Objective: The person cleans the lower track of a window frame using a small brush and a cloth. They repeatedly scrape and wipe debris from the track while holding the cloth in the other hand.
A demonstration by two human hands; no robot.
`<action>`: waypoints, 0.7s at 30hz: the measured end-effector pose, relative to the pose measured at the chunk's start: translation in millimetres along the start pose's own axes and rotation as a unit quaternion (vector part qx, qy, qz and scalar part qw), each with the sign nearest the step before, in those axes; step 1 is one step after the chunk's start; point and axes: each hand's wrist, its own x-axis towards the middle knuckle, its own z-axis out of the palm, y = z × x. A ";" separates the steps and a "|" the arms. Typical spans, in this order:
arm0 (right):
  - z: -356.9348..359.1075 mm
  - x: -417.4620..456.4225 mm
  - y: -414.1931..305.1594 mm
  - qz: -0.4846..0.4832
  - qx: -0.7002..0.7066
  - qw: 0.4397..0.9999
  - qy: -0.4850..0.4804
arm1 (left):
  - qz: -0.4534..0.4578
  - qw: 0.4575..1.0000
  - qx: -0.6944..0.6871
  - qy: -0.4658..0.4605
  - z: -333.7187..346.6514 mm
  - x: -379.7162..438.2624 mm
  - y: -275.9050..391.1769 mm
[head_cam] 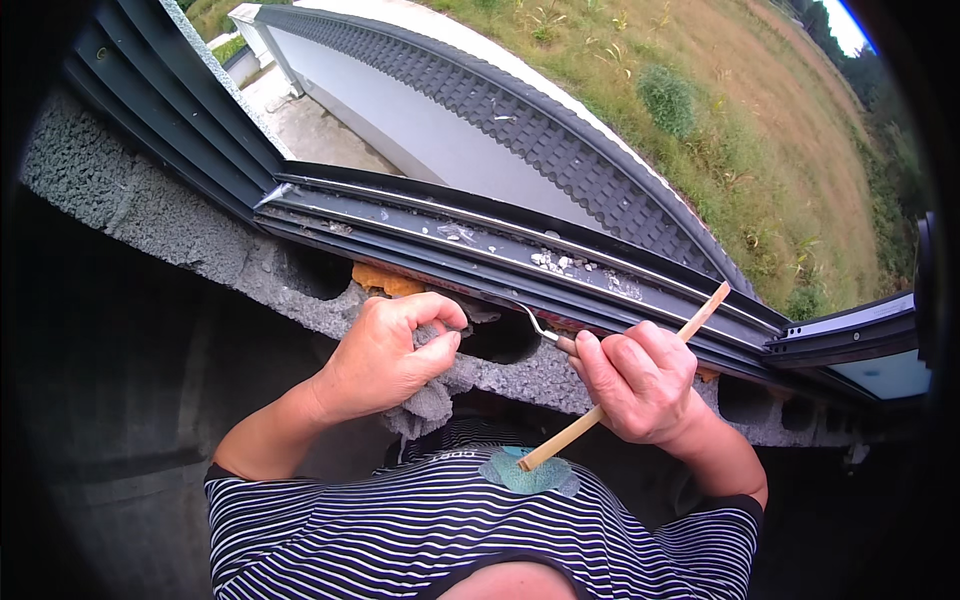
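Note:
My left hand [394, 352] is closed on a grey rag [429, 405], beside the inner edge of the dark metal window frame [420, 244]. In my right hand [641, 379] are a small metal tool [541, 327] with a cranked neck and a flat wooden stick [564, 438], which sticks out on both sides of the fist. The tool's thin blade points left along the underside of the frame; its tip is hard to make out. Orange foam [386, 278] shows under the frame near my left hand.
Hollow concrete blocks [217, 251] form the wall under the frame. White rubble [559, 261] lies in the window track. An open window sash [847, 337] stands at the right. Outside are a tiled wall top [480, 105] and a grassy slope [720, 82].

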 end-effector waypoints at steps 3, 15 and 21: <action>-16.2 3.8 6.9 0.050 0.000 0.999 0.010 | 0.044 0.999 0.012 0.015 3.7 -2.6 -4.8; -52.1 -3.7 1.1 0.128 -0.047 0.989 -0.054 | 0.075 0.997 0.005 -0.026 5.8 1.3 4.4; -100.3 -9.1 15.8 0.312 -0.075 0.934 -0.159 | 0.040 0.997 -0.062 -0.035 -9.4 2.4 12.3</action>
